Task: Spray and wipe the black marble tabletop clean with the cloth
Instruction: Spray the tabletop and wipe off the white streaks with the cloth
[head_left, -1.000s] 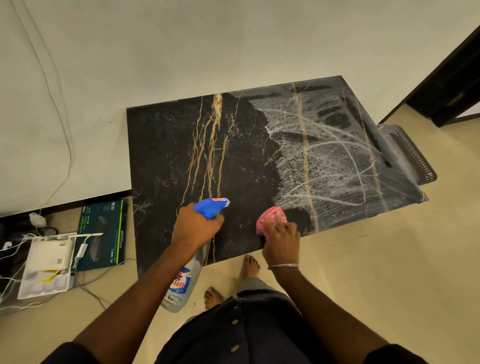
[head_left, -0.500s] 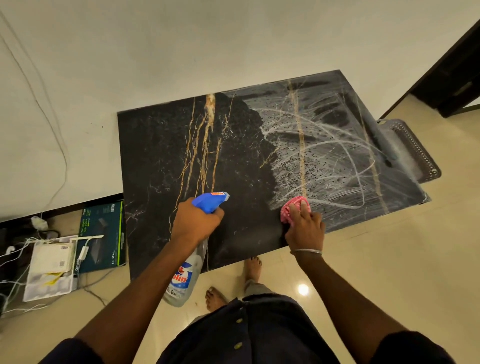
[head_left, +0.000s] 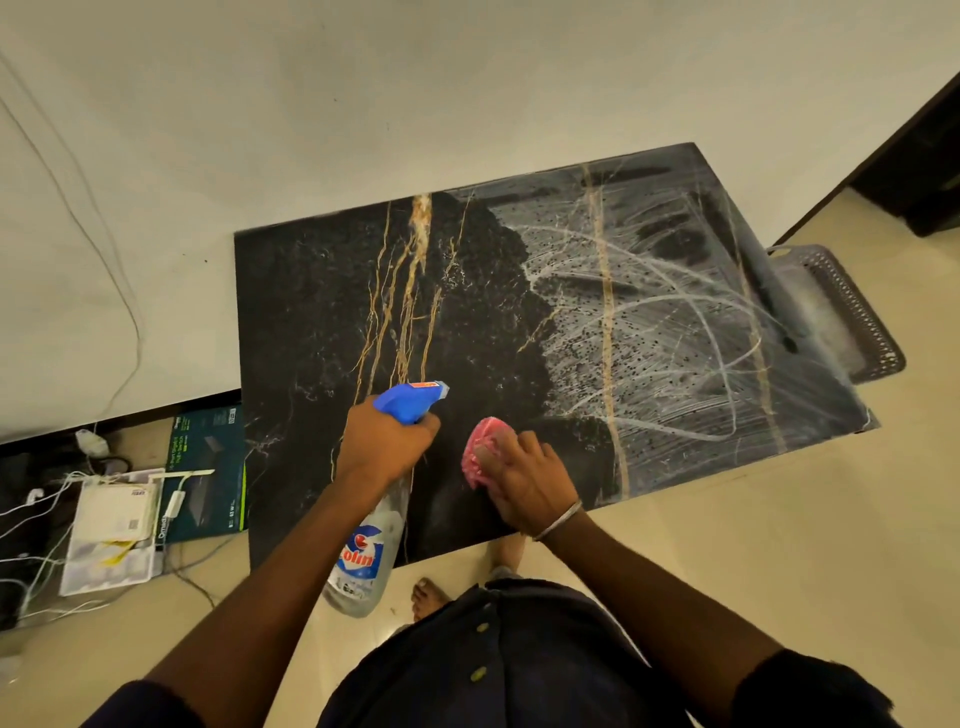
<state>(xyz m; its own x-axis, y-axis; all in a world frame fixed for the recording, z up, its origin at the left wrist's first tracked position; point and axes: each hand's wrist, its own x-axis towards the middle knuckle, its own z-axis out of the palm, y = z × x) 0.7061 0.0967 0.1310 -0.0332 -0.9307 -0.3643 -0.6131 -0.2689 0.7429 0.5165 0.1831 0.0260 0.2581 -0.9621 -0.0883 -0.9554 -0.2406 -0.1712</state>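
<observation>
My left hand (head_left: 387, 447) grips the light plastic spray bottle (head_left: 363, 556) at its trigger neck, base toward me, nozzle aimed away and right over the black marble tabletop (head_left: 322, 322). My right hand (head_left: 524, 483) curls over the pink cloth (head_left: 480, 441), soft and probably damp, pressing it near the table's front edge.

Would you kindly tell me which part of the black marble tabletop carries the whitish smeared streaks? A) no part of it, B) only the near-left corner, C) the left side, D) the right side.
D: the whitish streaks spread over the right side of the tabletop, while the left side, around the gold veins, shows dark and unstreaked.
</observation>
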